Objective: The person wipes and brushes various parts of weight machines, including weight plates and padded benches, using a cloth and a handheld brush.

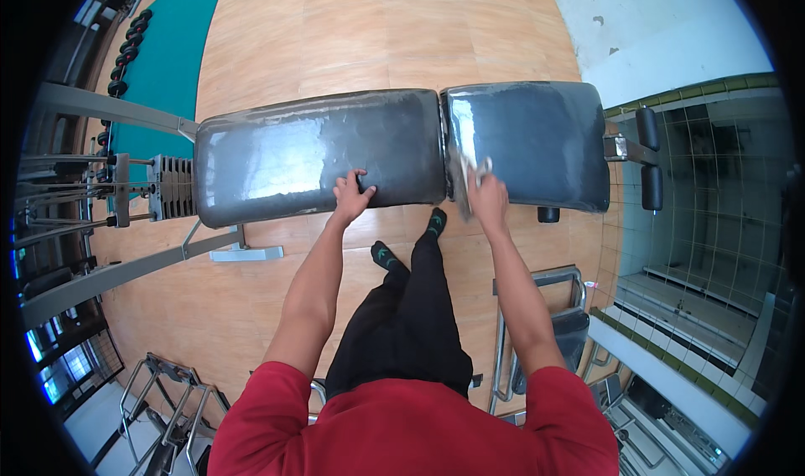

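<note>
A weight-machine bench with two dark padded sections, the longer pad (390, 142) and the shorter pad (534, 142), lies across in front of me. My left hand (353, 194) rests on the near edge of the longer pad, its fingers spread and nothing seen in it. By the gap between the pads, my right hand (488, 198) grips a light, crumpled cloth (464, 183), which is blurred and hangs over the near edge of the shorter pad.
A weight stack (173, 185) with metal rails stands at the bench's left end. Foam rollers (651, 188) stick out at the right end. Dumbbells (129, 54) line a green mat (179, 54) at upper left. A chrome-framed seat (569, 334) stands at lower right.
</note>
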The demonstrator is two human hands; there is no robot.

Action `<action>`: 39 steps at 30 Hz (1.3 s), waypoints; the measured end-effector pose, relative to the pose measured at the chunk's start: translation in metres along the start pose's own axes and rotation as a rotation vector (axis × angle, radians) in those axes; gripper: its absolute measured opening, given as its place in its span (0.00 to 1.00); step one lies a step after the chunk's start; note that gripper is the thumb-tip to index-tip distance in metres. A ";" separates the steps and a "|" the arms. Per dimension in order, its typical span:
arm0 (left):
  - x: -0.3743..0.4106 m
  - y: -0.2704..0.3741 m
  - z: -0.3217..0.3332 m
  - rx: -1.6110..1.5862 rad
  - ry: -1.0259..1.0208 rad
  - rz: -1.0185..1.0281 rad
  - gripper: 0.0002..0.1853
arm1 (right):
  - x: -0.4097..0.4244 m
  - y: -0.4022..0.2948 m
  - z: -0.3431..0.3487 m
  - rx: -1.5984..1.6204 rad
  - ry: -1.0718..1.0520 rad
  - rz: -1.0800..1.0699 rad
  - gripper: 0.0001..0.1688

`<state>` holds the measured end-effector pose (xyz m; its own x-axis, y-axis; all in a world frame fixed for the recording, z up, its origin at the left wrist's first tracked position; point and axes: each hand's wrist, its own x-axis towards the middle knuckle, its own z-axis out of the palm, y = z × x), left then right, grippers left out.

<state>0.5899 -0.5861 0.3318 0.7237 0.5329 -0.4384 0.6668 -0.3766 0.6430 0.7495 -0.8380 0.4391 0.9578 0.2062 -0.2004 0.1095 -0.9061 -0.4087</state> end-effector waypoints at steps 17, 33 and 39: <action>-0.008 0.000 -0.005 -0.005 -0.120 0.086 0.20 | -0.103 0.105 0.087 -0.132 -0.413 0.119 0.14; -0.018 -0.002 -0.014 -0.060 -0.117 0.155 0.17 | 0.046 -0.002 0.098 0.132 -0.029 0.044 0.17; -0.016 0.001 -0.010 -0.040 -0.144 0.148 0.17 | -0.065 0.069 0.083 0.020 -0.266 0.082 0.14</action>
<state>0.5769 -0.5874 0.3455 0.8332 0.3589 -0.4207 0.5457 -0.4110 0.7302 0.6725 -0.8827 0.3498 0.8595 0.2242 -0.4593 0.0262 -0.9168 -0.3985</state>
